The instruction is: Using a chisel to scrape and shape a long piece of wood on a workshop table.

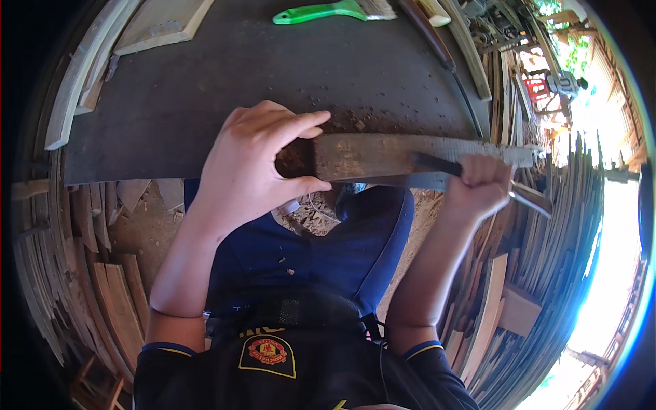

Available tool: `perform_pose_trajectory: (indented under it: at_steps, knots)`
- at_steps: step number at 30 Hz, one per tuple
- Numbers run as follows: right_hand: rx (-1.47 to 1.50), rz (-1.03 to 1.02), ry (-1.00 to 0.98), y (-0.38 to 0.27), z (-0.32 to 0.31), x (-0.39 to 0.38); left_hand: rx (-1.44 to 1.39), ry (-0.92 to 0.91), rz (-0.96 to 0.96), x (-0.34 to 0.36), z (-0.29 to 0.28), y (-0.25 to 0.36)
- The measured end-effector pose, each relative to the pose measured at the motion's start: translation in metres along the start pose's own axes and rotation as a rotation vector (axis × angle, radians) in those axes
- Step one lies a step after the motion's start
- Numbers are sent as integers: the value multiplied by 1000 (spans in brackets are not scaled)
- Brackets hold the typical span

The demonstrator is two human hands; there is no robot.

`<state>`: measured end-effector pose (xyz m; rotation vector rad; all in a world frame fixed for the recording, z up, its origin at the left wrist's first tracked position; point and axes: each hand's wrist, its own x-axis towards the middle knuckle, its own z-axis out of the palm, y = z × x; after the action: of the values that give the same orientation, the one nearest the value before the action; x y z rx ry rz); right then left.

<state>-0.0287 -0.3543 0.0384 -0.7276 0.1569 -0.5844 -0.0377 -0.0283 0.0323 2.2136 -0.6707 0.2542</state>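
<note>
My left hand (pixel 242 160) curves around the left end of a long, brown, weathered wooden piece (pixel 362 154) lying along the near edge of a dark table, its thumb at the lower side and fingertips at the upper side. My right hand (pixel 478 181) is closed round a long, narrow tool (pixel 434 162), whose dark, motion-blurred part crosses the piece and whose paler part sticks out to the right. Dark crumbs lie on the table just beyond the piece.
The dark table (pixel 157 89) carries pale boards (pixel 157 27), a green-handled brush (pixel 314 12) and a long wooden-handled tool (pixel 430 37). Timber stacks (pixel 567 239) stand at both sides. A red chair (pixel 536 87) with a grey shape stands at the back right.
</note>
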Motion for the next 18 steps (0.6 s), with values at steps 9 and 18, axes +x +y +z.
perform_pose_trajectory:
  at_steps: [9, 18]
  knots:
    - [10, 75, -154, 11, 27, -26, 29, 48, 48, -3, 2, -4]
    - [111, 136, -160, 43, 51, -63, 2, 30, 12, -3, 0, -4]
